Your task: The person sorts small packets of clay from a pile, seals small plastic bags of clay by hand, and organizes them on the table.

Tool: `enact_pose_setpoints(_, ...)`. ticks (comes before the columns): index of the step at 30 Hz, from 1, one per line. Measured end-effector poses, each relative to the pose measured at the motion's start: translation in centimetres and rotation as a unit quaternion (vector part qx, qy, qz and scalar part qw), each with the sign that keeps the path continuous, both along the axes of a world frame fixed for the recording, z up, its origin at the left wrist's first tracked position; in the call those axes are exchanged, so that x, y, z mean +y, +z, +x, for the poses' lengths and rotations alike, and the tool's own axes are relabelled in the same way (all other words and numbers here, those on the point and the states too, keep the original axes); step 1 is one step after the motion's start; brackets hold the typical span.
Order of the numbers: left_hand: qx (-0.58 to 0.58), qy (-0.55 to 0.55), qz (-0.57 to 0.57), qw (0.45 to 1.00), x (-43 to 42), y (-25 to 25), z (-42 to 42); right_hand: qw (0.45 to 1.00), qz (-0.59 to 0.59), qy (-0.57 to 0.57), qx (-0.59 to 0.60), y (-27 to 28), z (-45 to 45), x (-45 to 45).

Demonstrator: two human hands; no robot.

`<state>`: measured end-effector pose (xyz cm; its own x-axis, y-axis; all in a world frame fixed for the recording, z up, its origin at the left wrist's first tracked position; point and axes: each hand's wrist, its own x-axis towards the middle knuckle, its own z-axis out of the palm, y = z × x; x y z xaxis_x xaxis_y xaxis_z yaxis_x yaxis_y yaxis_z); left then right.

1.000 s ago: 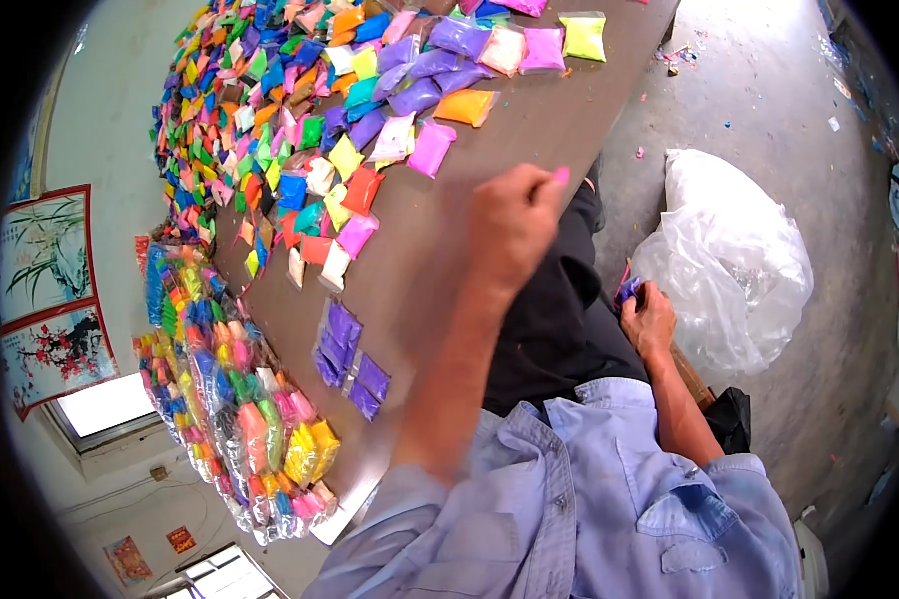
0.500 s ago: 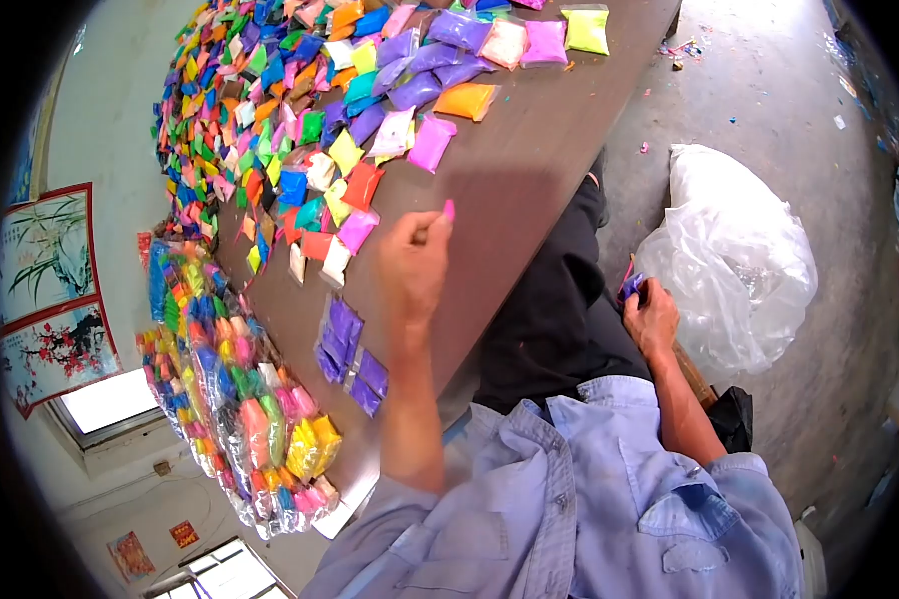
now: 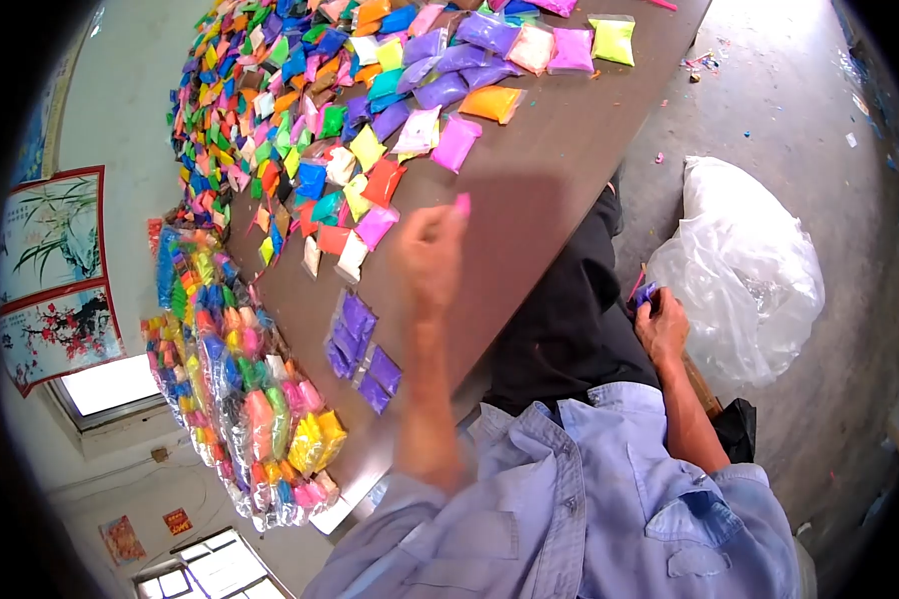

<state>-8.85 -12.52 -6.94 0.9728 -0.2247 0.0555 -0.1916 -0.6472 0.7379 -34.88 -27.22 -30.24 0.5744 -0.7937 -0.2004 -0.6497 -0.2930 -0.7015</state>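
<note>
My left hand (image 3: 432, 240) is over the brown table (image 3: 529, 215), blurred, its fingers curled closed. A small pink piece (image 3: 462, 205) shows at its fingertips; whether it is held or worn I cannot tell. Below and to the left of that hand lie several purple packets (image 3: 352, 334) in clear wrapping. Beside my right thigh, past the table edge, my right hand (image 3: 661, 324) is closed on a small purple item (image 3: 645, 294), mostly hidden by the fingers.
A large heap of colourful packets (image 3: 310, 120) covers the table's far left. Long clear bags of coloured packets (image 3: 240, 389) lie at the left edge. On the floor to the right stands a white sack (image 3: 734, 270) with clear plastic. Small scraps (image 3: 704, 62) dot the floor.
My left hand has moved left from near the table edge to above the middle of the table, still closed. My right hand stays beside my thigh. The whole view has shifted slightly.
</note>
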Motion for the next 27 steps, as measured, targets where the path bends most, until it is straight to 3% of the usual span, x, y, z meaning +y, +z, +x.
enact_pose_setpoints(3, -0.017, 0.024, 0.025, 0.999, 4.9, -1.5, 3.6, 1.0, -0.002, 0.0, 0.004, 0.1, 0.0, 0.1)
enact_pose_setpoints(6, -0.039, 0.015, 0.035, 0.999, 4.5, -1.9, 4.4, 1.0, -0.008, 0.003, 0.015, -0.1, 0.0, 0.0)
enact_pose_setpoints(13, -0.026, -0.202, 0.025, 0.979, -7.3, -1.3, -1.7, 1.0, -0.017, 0.009, 0.018, -0.6, -0.1, 0.1)
enact_pose_setpoints(15, -0.123, -0.276, -0.028, 0.953, -10.3, -3.0, -3.9, 1.0, -0.028, 0.014, 0.001, -0.7, -0.2, 0.0)
enact_pose_setpoints(16, -0.054, -0.271, -0.05, 0.96, -11.3, -2.3, -4.9, 0.999, -0.031, 0.015, 0.001, -0.6, -0.2, -0.1)
enact_pose_setpoints(19, -0.084, -0.252, -0.078, 0.961, -10.4, -1.6, -4.8, 1.0, -0.007, 0.008, -0.009, -0.1, -0.3, 0.0)
enact_pose_setpoints(23, 0.023, -0.079, -0.051, 0.995, -2.9, 0.3, -1.3, 1.0, -0.014, 0.005, 0.001, -0.1, -0.1, 0.0)
enact_pose_setpoints(25, -0.018, -0.028, 0.058, 0.998, 0.7, 0.9, 0.7, 1.0, -0.012, 0.006, 0.006, 0.0, -0.2, 0.0)
enact_pose_setpoints(27, -0.023, -0.028, 0.037, 0.999, 3.1, -0.7, 2.9, 1.0, -0.014, 0.011, 0.001, 0.2, -0.1, 0.0)
